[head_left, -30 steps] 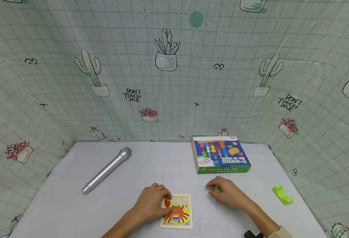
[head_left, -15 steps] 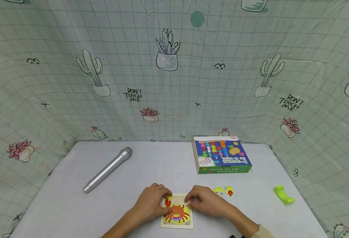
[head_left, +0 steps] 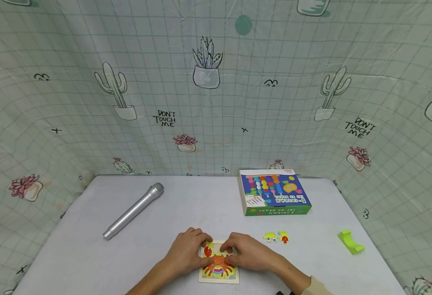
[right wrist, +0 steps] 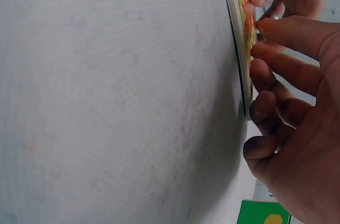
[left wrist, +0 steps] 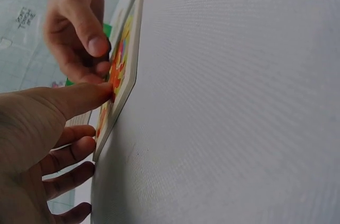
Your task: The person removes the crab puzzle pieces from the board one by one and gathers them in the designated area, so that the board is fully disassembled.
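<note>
A square wooden crab jigsaw puzzle [head_left: 218,272] in a pale frame lies flat near the table's front. My left hand [head_left: 187,250] grips its left side, thumb on the orange crab and fingers at the far left edge. Over the puzzle's upper right part is my right hand [head_left: 252,252], its thumb and index finger bent together around a small puzzle piece mostly hidden by the fingers. In the right wrist view the right fingertips are right at the puzzle [right wrist: 246,33] surface. Loose yellow and red puzzle pieces [head_left: 284,237] lie beyond the right hand.
A silver microphone [head_left: 132,211] lies at the left. A colourful bead-set box [head_left: 274,192] stands at the back right, and a curved lime-green block [head_left: 350,241] sits near the right edge. A patterned cloth [head_left: 216,102] hangs behind the white table [head_left: 186,196].
My right hand has moved left from the loose pieces to the puzzle, then a little further left over it, uncovering the pieces. The left hand has stayed on the frame.
</note>
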`<state>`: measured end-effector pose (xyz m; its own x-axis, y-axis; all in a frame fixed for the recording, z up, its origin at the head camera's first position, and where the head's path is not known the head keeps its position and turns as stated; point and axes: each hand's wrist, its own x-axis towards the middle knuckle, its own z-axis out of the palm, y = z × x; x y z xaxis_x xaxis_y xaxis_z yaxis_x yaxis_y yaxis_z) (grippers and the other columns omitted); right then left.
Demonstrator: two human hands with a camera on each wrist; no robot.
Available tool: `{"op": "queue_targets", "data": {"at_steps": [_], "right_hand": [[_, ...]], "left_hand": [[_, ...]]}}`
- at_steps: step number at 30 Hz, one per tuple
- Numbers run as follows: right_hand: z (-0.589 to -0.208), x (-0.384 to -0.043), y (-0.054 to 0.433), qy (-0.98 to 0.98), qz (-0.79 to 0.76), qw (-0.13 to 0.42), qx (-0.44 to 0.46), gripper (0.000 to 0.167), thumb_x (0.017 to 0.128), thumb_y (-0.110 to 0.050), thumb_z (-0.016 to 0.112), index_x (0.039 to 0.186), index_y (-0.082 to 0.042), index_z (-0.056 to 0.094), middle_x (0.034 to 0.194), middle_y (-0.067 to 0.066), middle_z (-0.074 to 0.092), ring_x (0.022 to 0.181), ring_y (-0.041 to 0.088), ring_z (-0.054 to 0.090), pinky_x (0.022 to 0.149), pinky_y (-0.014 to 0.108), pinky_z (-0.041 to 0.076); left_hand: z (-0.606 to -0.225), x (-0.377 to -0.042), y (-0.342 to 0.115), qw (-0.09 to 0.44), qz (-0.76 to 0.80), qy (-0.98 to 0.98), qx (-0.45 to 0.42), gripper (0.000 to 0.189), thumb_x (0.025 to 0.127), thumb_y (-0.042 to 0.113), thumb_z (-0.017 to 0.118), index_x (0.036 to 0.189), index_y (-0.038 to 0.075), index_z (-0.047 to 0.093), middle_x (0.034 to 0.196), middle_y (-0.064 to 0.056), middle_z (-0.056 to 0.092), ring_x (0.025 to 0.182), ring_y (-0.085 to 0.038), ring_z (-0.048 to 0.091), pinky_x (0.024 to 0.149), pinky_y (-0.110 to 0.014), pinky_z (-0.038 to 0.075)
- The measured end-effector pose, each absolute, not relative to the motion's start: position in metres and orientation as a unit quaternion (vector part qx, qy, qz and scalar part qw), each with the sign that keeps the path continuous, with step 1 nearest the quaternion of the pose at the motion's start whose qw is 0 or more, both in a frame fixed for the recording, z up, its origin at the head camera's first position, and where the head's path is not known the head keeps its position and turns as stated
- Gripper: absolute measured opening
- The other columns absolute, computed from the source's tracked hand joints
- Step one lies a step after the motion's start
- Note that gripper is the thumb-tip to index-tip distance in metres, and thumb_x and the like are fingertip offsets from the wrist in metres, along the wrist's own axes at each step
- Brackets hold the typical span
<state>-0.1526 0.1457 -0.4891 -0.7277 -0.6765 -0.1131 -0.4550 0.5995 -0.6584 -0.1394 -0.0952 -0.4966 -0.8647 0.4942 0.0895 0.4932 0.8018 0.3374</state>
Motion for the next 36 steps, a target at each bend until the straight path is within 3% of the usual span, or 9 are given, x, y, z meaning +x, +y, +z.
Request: {"op": "queue_targets", "data": {"at_steps": [17, 24, 29, 36], "right_hand": [[-0.492, -0.153, 0.141, 0.859, -0.343, 0.191, -0.329, 0.034, 0.096, -0.035, 0.067, 0.120, -0.012, 0.074, 0.086, -0.017, 0.058, 0.077, -0.001, 0.053, 0.072, 0.019, 0.046], [-0.491, -0.153, 0.137, 0.857, -0.355, 0.199, -0.317, 0.035, 0.095, -0.032, 0.068, 0.123, -0.010, 0.073, 0.091, -0.017, 0.061, 0.078, -0.001, 0.054, 0.073, 0.020, 0.047], [-0.492, -0.153, 0.131, 0.859, -0.344, 0.198, -0.325, 0.043, 0.096, -0.040, 0.067, 0.127, -0.011, 0.071, 0.086, -0.016, 0.058, 0.074, -0.002, 0.051, 0.068, 0.018, 0.043], [-0.492, -0.152, 0.128, 0.856, -0.345, 0.204, -0.325, 0.037, 0.096, -0.038, 0.067, 0.125, -0.015, 0.073, 0.082, -0.016, 0.057, 0.072, -0.001, 0.049, 0.064, 0.017, 0.040]], "left_hand": [[-0.496, -0.139, -0.095, 0.000, 0.179, 0.949, 0.260, 0.048, 0.076, 0.055, 0.081, 0.109, 0.021, 0.072, 0.085, 0.015, 0.053, 0.089, -0.009, 0.050, 0.078, -0.038, 0.046], [-0.496, -0.139, -0.096, -0.007, 0.176, 0.949, 0.261, 0.048, 0.076, 0.056, 0.080, 0.109, 0.021, 0.072, 0.085, 0.014, 0.053, 0.089, -0.009, 0.050, 0.077, -0.038, 0.046], [-0.496, -0.137, -0.096, -0.009, 0.167, 0.952, 0.256, 0.049, 0.076, 0.058, 0.079, 0.110, 0.023, 0.073, 0.085, 0.015, 0.053, 0.089, -0.010, 0.050, 0.078, -0.041, 0.045], [-0.496, -0.136, -0.098, -0.014, 0.168, 0.953, 0.253, 0.049, 0.076, 0.059, 0.078, 0.110, 0.025, 0.072, 0.084, 0.015, 0.051, 0.088, -0.010, 0.048, 0.075, -0.039, 0.043]]}}
